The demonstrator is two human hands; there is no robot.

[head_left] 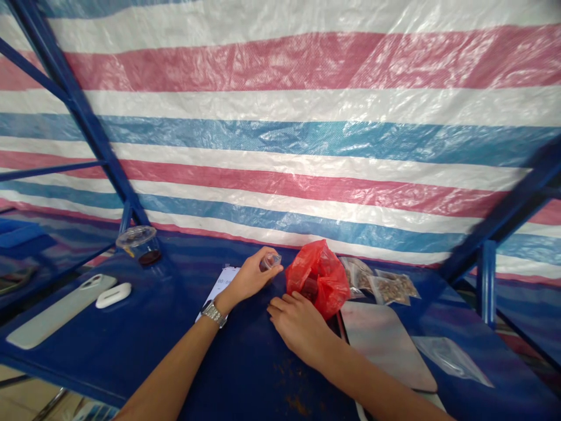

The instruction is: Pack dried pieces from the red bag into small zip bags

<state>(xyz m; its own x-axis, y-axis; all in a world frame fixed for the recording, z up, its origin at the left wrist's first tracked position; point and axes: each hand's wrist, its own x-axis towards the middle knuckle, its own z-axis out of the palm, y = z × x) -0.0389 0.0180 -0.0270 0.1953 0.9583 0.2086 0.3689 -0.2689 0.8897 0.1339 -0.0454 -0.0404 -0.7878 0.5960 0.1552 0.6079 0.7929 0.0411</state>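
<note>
My left hand [249,278] is raised above the blue table [245,374], holding a small clear plastic cup [270,261] between its fingertips. A silver wristwatch [214,314] sits on that wrist, and a sheet of paper [218,290] lies under the hand. My right hand [298,327] rests on the tabletop with its fingers apart and holds nothing. Its fingertips are just by a red plastic bag [318,279], which has something dark inside. I cannot tell whether they touch it.
Small clear bags of dried brown material [390,287] lie behind a flat metal-topped slab [385,345]. A loose clear bag [451,361] is at the right. At the left are a plastic cup with dark liquid [140,244], a phone [61,310] and a white case [114,295].
</note>
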